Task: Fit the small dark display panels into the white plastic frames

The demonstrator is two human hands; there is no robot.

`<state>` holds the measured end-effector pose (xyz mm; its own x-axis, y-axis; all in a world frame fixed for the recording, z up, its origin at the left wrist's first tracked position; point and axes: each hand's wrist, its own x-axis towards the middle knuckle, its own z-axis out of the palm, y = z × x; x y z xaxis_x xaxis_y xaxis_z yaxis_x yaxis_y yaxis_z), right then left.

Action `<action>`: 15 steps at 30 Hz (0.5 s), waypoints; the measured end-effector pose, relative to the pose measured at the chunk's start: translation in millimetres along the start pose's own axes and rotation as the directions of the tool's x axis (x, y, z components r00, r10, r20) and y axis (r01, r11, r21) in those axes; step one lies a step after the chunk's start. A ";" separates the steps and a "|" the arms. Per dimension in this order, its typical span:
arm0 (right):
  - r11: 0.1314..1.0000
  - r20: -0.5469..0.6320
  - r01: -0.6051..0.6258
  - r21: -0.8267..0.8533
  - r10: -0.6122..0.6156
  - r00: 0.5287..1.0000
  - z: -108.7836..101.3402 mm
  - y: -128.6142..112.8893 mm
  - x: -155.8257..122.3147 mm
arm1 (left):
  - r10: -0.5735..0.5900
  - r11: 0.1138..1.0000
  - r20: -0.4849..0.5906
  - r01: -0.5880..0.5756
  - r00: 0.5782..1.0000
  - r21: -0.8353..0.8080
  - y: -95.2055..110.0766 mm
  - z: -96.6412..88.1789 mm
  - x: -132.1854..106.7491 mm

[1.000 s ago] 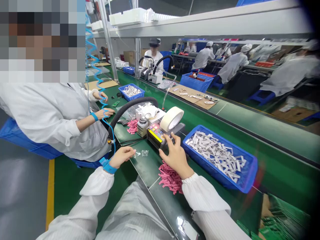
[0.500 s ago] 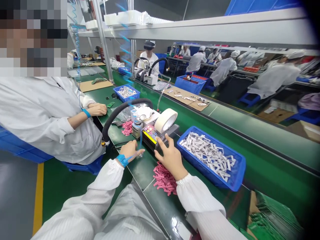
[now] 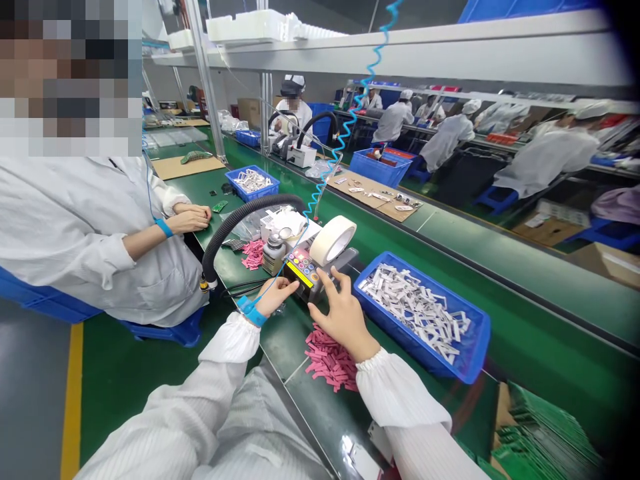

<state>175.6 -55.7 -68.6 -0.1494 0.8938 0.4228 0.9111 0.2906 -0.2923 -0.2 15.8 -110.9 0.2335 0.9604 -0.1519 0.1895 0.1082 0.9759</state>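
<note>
A small dark machine (image 3: 301, 269) with coloured buttons and a yellow label sits on the green bench in front of me. My left hand (image 3: 277, 295), in a blue wrist strap, reaches to the lower left of its front panel, fingers extended and nothing visible in them. Fingers spread, my right hand (image 3: 345, 317) has its index fingertip at the panel's right side; whether it presses a button I cannot tell. A roll of masking tape (image 3: 333, 240) stands on the machine. Pink strips (image 3: 330, 363) lie heaped below my right hand.
To the right is a blue bin (image 3: 477, 353) of white pieces, with green circuit boards (image 3: 545, 433) stacked nearer. Left of the machine are a bottle (image 3: 273, 255) and a black hose (image 3: 235, 230). A blue coiled cord (image 3: 345, 137) hangs across. A co-worker (image 3: 100, 233) sits at left.
My left hand has moved forward and right to the machine's front. The blue coiled cord has swung right, from the metal post to over the machine. My right hand has barely moved.
</note>
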 end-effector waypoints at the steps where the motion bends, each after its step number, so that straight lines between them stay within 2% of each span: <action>1: 1.000 -0.002 -0.001 0.009 0.001 1.000 0.5 0.4 0.2 | 0.009 1.000 0.016 -0.009 1.000 -0.007 -0.3 0.9 1.2; 4: 1.000 -0.007 -0.005 0.027 0.005 1.000 1.7 1.1 0.8 | 0.021 1.000 0.066 -0.020 0.998 -0.023 1.7 0.8 2.1; 7: 0.999 -0.009 -0.011 0.037 0.011 1.000 2.2 1.1 1.0 | 0.014 1.000 0.109 -0.011 0.994 -0.028 7.6 -8.6 -4.1; 11: 0.998 -0.001 -0.025 0.049 0.025 1.000 3.0 0.2 0.8 | 0.003 0.999 0.121 -0.009 0.993 0.045 10.8 -46.7 -26.0; 15: 0.997 0.001 -0.036 0.067 0.036 0.999 6.3 -0.6 0.8 | -0.038 0.976 0.111 0.013 0.993 0.219 -1.5 -90.5 -53.4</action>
<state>172.5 -53.0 -73.5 -0.1166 0.9040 0.4113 0.8882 0.2803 -0.3642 -99.2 -12.5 -90.1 0.3303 0.9213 -0.2051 0.3969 0.0616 0.9158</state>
